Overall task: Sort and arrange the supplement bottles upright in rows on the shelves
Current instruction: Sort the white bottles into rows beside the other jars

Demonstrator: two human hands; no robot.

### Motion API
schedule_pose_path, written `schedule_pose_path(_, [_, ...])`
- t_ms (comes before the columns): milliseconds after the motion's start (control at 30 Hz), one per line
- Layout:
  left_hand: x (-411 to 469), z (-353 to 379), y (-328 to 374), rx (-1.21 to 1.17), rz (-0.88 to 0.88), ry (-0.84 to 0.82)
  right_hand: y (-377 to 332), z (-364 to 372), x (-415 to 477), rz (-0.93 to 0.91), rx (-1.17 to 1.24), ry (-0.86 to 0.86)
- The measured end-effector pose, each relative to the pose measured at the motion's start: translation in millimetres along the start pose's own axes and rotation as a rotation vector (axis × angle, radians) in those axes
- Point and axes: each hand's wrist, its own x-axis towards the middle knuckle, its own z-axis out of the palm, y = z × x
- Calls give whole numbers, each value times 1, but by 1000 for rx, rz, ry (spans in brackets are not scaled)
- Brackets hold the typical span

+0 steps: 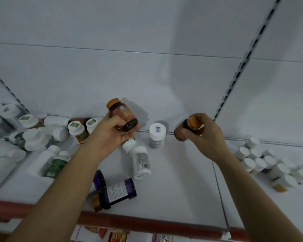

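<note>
My left hand (110, 133) grips a brown bottle with an orange cap (123, 114), held tilted above the white shelf (178, 172). My right hand (202, 135) grips a second brown bottle with an orange cap (191, 127), its cap pointing toward me. Between the hands one white bottle (157, 136) stands upright near the back wall. A white bottle (138, 159) lies on its side below my left hand. Two purple bottles (116, 193) lie near the shelf's front edge.
A jumble of white and green bottles (33, 137) fills the shelf's left side, some upright, some lying. Upright white-capped bottles (262, 161) stand in rows on the right shelf section. A red strip (147, 222) runs along the front edge. A slotted upright (243, 63) divides the back wall.
</note>
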Motion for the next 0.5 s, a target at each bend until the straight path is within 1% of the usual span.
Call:
schedule_pose_path(67, [-4,-2,-1,51,79,26,1,-3,-4,3,77,9])
schedule_pose_path(133, [-11,-2,-2,30,100,46,-1,-4,-10,-5,212,22])
schedule_pose_path(200, [-17,0,-2,47,122,101,-9,-7,-13,-22,322,18])
schedule_pose_path(267, [-22,2,0,100,163,176,-24,-8,-9,-67,380,-16])
schedule_pose_path(333, [-27,1,1,221,226,243,-40,-6,-1,-112,397,-52])
schedule_pose_path(500, [-51,-11,9,650,371,409,-67,5,22,-198,385,-90])
